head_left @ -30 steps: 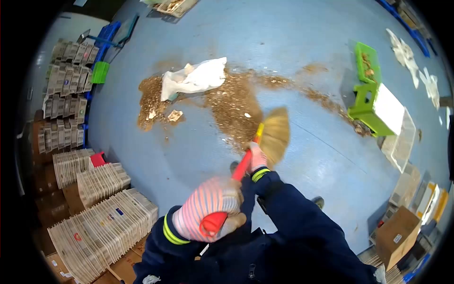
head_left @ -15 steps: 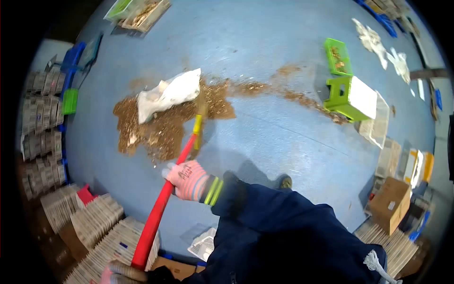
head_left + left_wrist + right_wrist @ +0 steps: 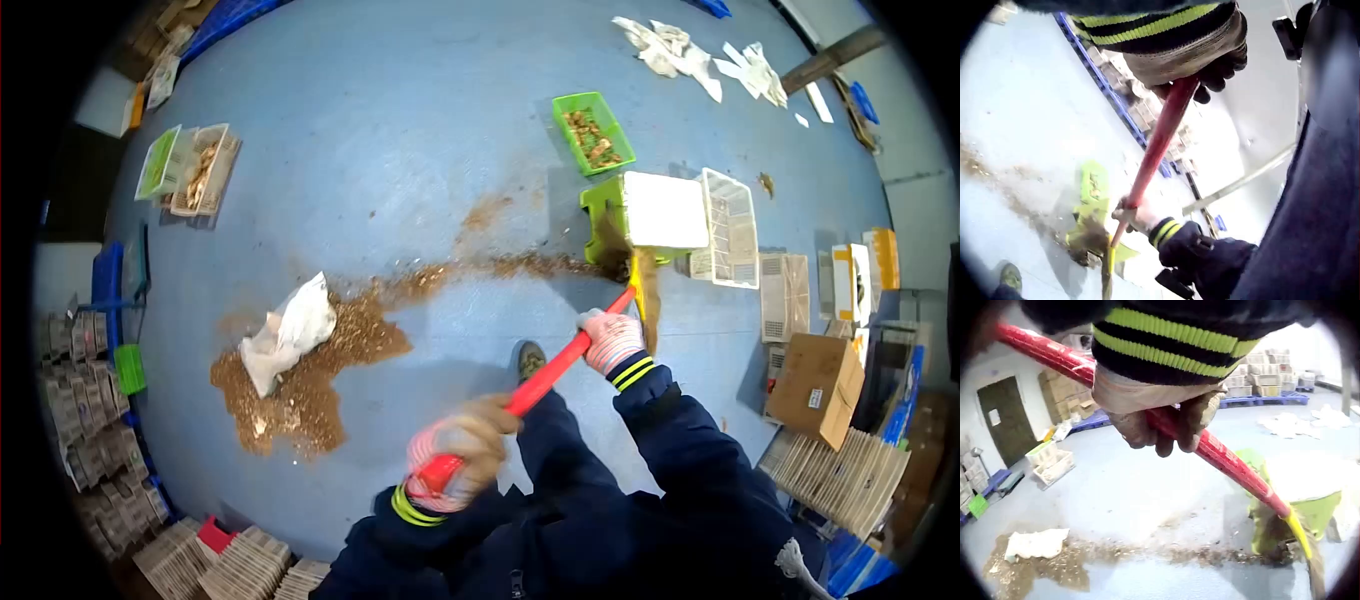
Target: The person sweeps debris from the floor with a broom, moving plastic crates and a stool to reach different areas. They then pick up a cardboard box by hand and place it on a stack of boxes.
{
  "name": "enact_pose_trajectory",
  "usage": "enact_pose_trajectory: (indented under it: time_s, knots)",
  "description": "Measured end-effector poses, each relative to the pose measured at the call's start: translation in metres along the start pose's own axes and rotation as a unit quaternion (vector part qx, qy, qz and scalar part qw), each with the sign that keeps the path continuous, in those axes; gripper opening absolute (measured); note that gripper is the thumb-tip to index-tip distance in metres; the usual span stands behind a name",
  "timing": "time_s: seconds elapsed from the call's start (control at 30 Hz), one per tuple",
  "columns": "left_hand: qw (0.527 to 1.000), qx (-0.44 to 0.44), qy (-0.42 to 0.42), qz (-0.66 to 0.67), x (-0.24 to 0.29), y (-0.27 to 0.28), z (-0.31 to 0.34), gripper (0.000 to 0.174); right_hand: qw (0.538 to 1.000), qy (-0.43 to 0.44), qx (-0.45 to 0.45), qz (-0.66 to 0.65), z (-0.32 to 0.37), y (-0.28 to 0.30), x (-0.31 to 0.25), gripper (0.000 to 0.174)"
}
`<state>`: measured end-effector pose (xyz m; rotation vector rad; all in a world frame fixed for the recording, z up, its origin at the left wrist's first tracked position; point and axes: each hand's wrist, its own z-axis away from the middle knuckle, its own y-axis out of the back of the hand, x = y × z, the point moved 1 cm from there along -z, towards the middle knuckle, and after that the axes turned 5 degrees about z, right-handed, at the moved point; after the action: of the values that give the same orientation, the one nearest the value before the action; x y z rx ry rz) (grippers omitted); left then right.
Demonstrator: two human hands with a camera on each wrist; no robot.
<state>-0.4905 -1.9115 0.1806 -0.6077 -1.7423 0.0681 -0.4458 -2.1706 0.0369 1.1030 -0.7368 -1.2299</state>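
Observation:
Both gloved hands grip a broom with a red handle (image 3: 550, 378). My left hand (image 3: 460, 455), blurred, is wrapped around the handle's top end near my body. Lower down, just above the yellow collar, my right hand (image 3: 610, 340) grips the same handle; in the right wrist view its fingers (image 3: 1163, 440) curl around it. The bristles (image 3: 648, 305) are beside the green stool (image 3: 600, 212) with a white top, at the right end of a brown debris trail (image 3: 430, 280). Leftward, the trail joins a wider debris heap (image 3: 300, 400) with a crumpled white sack (image 3: 290, 335) on it.
A green crate (image 3: 595, 135) of brown pieces sits behind the stool, and a clear crate (image 3: 730, 230) right of it. Cardboard boxes (image 3: 815, 390) and stacked trays line the right side. More crates (image 3: 200, 175) stand at left. White sheets (image 3: 670, 55) lie at the back.
The broom swung left over the heap beside the sack, then right to the stool. Both hands kept their grip on the handle. The head view has turned to the right.

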Motion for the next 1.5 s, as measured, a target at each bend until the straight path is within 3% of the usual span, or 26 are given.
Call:
enact_pose_trajectory:
  time_s: [0.1, 0.2, 0.27, 0.33, 0.43, 0.47, 0.5, 0.57, 0.6, 0.63, 0.67, 0.7, 0.77, 0.83, 0.9, 0.97, 1.1, 1.13, 1.2, 1.23, 1.3, 1.33, 1.4, 1.43, 1.47, 1.5]
  knots:
    - [0.995, -0.070, -0.055, -0.047, -0.042, -0.050, -0.051, 0.015, 0.997, -0.052, 0.036, -0.035, -0.016, 0.010, 0.068, 0.011]
    - [0.993, -0.084, -0.020, -0.082, -0.088, -0.066, -0.079, 0.017, 0.996, -0.090, 0.016, 0.003, -0.052, 0.007, 0.122, 0.016]
    - [0.995, -0.064, 0.063, -0.034, -0.108, -0.077, -0.093, 0.019, 0.994, -0.098, 0.038, 0.019, -0.070, 0.007, 0.151, 0.017]
    - [0.998, -0.052, 0.043, 0.002, -0.137, -0.085, -0.105, 0.017, 0.993, -0.110, 0.043, 0.028, -0.088, 0.007, 0.181, 0.017]
    - [0.992, -0.077, 0.056, -0.081, -0.171, -0.087, -0.112, 0.022, 0.993, -0.107, 0.035, 0.018, -0.093, 0.011, 0.216, 0.021]
    - [0.991, -0.058, 0.103, -0.060, -0.176, -0.092, -0.110, 0.020, 0.991, -0.127, 0.030, -0.001, -0.086, 0.001, 0.225, 0.020]
    - [0.986, -0.103, 0.123, -0.052, -0.171, -0.092, -0.122, 0.019, 0.990, -0.128, 0.055, -0.014, -0.074, -0.017, 0.236, 0.021]
    - [0.985, -0.130, 0.110, -0.022, -0.187, -0.097, -0.123, 0.009, 0.984, -0.160, 0.068, -0.040, -0.051, -0.053, 0.248, 0.018]
    - [0.973, -0.208, 0.081, -0.054, -0.195, -0.093, -0.132, 0.011, 0.981, -0.178, 0.061, -0.055, -0.044, -0.069, 0.251, 0.015]
    - [0.974, -0.205, 0.097, -0.019, -0.209, -0.090, -0.129, 0.013, 0.977, -0.194, 0.052, -0.071, -0.042, -0.084, 0.251, 0.013]
    - [0.941, -0.137, 0.288, 0.115, -0.224, -0.087, -0.115, 0.011, 0.971, -0.229, 0.019, -0.061, -0.043, -0.101, 0.250, 0.010]
    - [0.950, -0.139, 0.268, 0.077, -0.229, -0.080, -0.115, 0.010, 0.942, -0.278, 0.037, -0.186, -0.046, -0.162, 0.261, 0.011]
    - [0.964, -0.139, 0.227, -0.002, -0.238, -0.066, -0.115, 0.009, 0.961, -0.233, 0.029, -0.147, -0.067, -0.180, 0.232, 0.012]
    - [0.969, -0.164, 0.154, -0.099, -0.218, -0.029, -0.126, 0.010, 0.964, -0.200, 0.082, -0.154, -0.096, -0.175, 0.183, 0.015]
    - [0.957, -0.181, 0.140, -0.178, -0.184, 0.016, -0.126, 0.009, 0.969, -0.169, 0.041, -0.177, -0.131, -0.156, 0.126, 0.019]
    - [0.957, -0.085, 0.212, -0.178, -0.140, 0.042, -0.114, 0.009, 0.970, -0.144, -0.012, -0.196, -0.161, -0.149, 0.064, 0.023]
    - [0.943, -0.039, 0.157, -0.292, -0.042, 0.099, -0.096, 0.013, 0.982, 0.001, -0.070, -0.178, -0.202, -0.120, -0.081, 0.015]
    - [0.942, -0.011, 0.145, -0.304, -0.020, 0.109, -0.089, 0.016, 0.981, 0.035, -0.025, -0.190, -0.207, -0.113, -0.119, 0.014]
    - [0.924, 0.007, 0.125, -0.362, 0.024, 0.132, -0.072, 0.017, 0.968, 0.095, -0.077, -0.218, -0.218, -0.117, -0.199, 0.013]
    - [0.916, 0.019, 0.106, -0.386, 0.044, 0.143, -0.066, 0.018, 0.958, 0.107, -0.023, -0.264, -0.218, -0.101, -0.237, 0.009]
    - [0.902, 0.056, 0.062, -0.423, 0.090, 0.162, -0.060, 0.021, 0.929, 0.190, -0.050, -0.313, -0.219, -0.068, -0.308, 0.014]
    - [0.892, 0.112, 0.086, -0.430, 0.121, 0.165, -0.052, 0.019, 0.914, 0.235, -0.023, -0.329, -0.213, -0.054, -0.342, 0.016]
    - [0.909, 0.070, 0.058, -0.406, 0.186, 0.180, -0.046, 0.015, 0.882, 0.299, 0.005, -0.364, -0.196, -0.006, -0.384, 0.020]
    - [0.723, -0.126, 0.022, -0.678, 0.223, 0.194, -0.018, 0.015, 0.864, 0.324, 0.007, -0.386, -0.186, 0.030, -0.395, 0.022]
    - [0.466, -0.269, -0.124, -0.834, 0.260, 0.207, 0.012, 0.017, 0.879, 0.335, 0.016, -0.339, -0.179, 0.047, -0.407, 0.024]
    - [0.123, -0.306, -0.114, -0.937, 0.276, 0.211, 0.037, 0.020, 0.892, 0.338, -0.061, -0.295, -0.177, 0.077, -0.413, 0.023]
